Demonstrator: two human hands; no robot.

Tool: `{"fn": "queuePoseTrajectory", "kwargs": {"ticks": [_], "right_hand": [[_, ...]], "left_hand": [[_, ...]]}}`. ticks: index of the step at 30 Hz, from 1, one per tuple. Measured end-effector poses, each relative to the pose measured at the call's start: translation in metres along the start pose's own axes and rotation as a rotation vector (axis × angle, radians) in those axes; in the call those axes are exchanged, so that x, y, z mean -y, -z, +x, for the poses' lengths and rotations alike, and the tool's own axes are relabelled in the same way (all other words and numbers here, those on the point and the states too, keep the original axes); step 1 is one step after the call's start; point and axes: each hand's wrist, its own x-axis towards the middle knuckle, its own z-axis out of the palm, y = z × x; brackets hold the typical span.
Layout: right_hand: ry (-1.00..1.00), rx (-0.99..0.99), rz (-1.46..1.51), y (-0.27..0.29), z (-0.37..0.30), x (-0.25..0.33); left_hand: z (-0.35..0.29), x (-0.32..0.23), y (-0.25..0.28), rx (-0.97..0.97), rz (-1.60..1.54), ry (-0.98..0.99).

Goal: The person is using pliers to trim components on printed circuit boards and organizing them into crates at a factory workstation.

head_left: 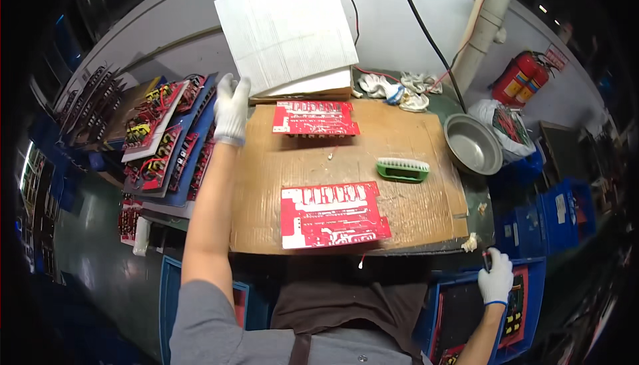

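Note:
My left hand (231, 112), in a white glove, reaches out to the far left with its fingers stretched and apart. It is beside the lower left edge of a tilted white sheet (286, 25); whether it touches the sheet I cannot tell. My right hand (496, 278), also gloved, is low on the right above a blue bin (536, 305), closed around a slim dark tool (487, 260) whose kind is hidden. Two red circuit boards lie on the cardboard (259, 185): a near board (333, 215) and a far board (316, 118). A green-backed brush (403, 170) lies to their right.
Stacked trays of wired circuit boards (160, 139) stand at the left. On the right are a metal bowl (473, 143), a bag of wires (502, 127) and red fire extinguishers (522, 77). Crumpled white gloves (396, 90) lie at the back. A dark cable (426, 32) hangs behind the table.

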Motion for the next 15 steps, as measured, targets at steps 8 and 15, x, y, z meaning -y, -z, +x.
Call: {"fn": "queuePoseTrajectory", "kwargs": {"ticks": [8,15], "right_hand": [[-0.098,-0.126,0.2,-0.01,-0.011,-0.01],[-0.306,-0.225,0.3,-0.011,-0.049,-0.024]], "left_hand": [[0.212,0.14,-0.008,-0.055,0.037,0.267],[0.202,0.105,-0.019,0.04,-0.42,0.139]]}}
